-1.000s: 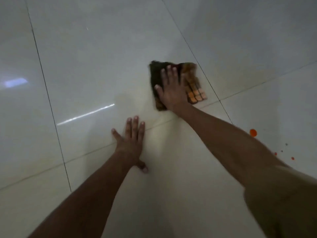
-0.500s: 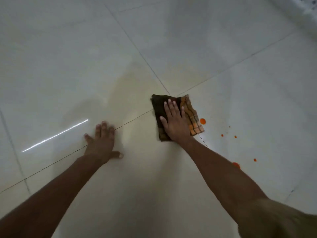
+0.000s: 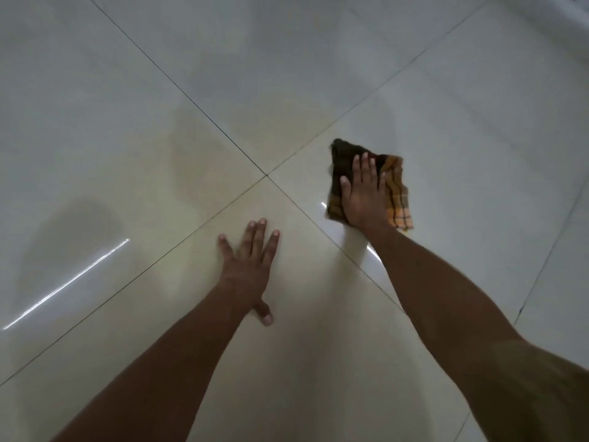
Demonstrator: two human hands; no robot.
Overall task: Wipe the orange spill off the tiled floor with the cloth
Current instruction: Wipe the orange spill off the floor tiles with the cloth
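Head view of a glossy pale tiled floor (image 3: 127,106) with dark grout lines. Left hand (image 3: 248,266) lies flat on a tile, fingers spread. Right hand (image 3: 363,193), fingers straight, presses a folded brown-and-orange checked cloth (image 3: 396,193) onto the neighbouring tile.

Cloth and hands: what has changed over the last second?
The right hand slid the cloth rightward, off the grout crossing, over where orange drops lay; none show now. Unchanged: it presses flat on the cloth, left hand flat on the floor.
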